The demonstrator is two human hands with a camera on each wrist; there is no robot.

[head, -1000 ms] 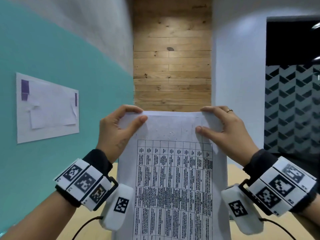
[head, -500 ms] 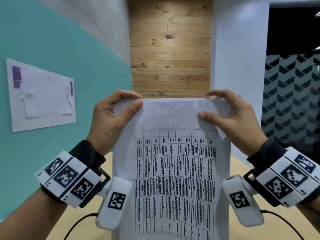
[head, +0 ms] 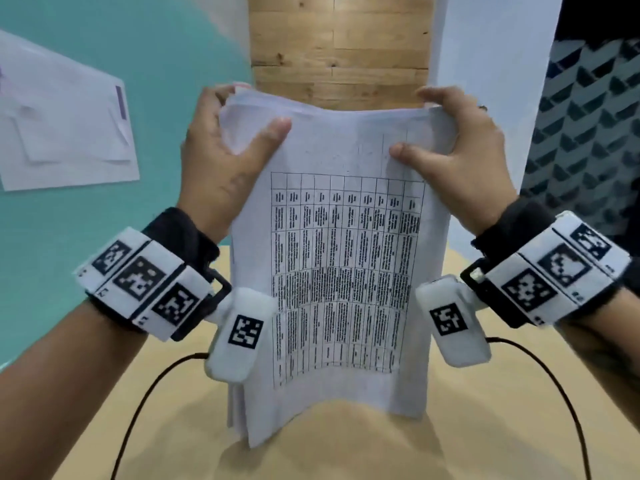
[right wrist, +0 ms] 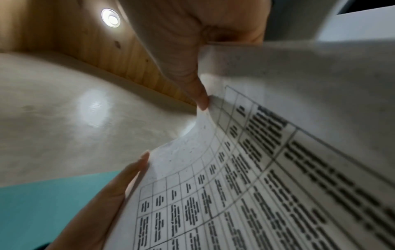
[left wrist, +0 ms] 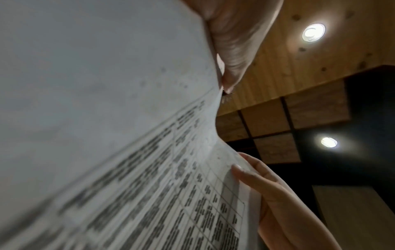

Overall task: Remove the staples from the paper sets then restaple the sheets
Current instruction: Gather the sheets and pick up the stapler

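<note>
We hold a stack of white printed sheets with a black-lined table [head: 341, 271] upright in front of us, its lower edge down near the pale wooden counter [head: 346, 441], though we cannot tell whether it touches; our left hand [head: 221, 161] grips the stack's top left corner, the thumb pressed flat on the front page and the fingers [head: 221, 93] curled over the top edge to the back, so the corner sits pinched between them; our right hand [head: 460, 157] grips the top right corner the same way, thumb on the front just above the table's grid, fingers [head: 436, 95] hooked over the top edge; between the two grips the top margin bows, and at the left corner the sheets fan slightly apart; the left wrist view shows the page [left wrist: 107, 118] curving away past our left thumb, with our right hand [left wrist: 278, 194] holding the far corner; the right wrist view shows the same page [right wrist: 278, 169] with our left hand [right wrist: 111, 194] along its far edge; a white paper sheet [head: 62, 133] hangs on the teal wall [head: 156, 36] to our left, beside a wooden plank panel [head: 341, 46].
</note>
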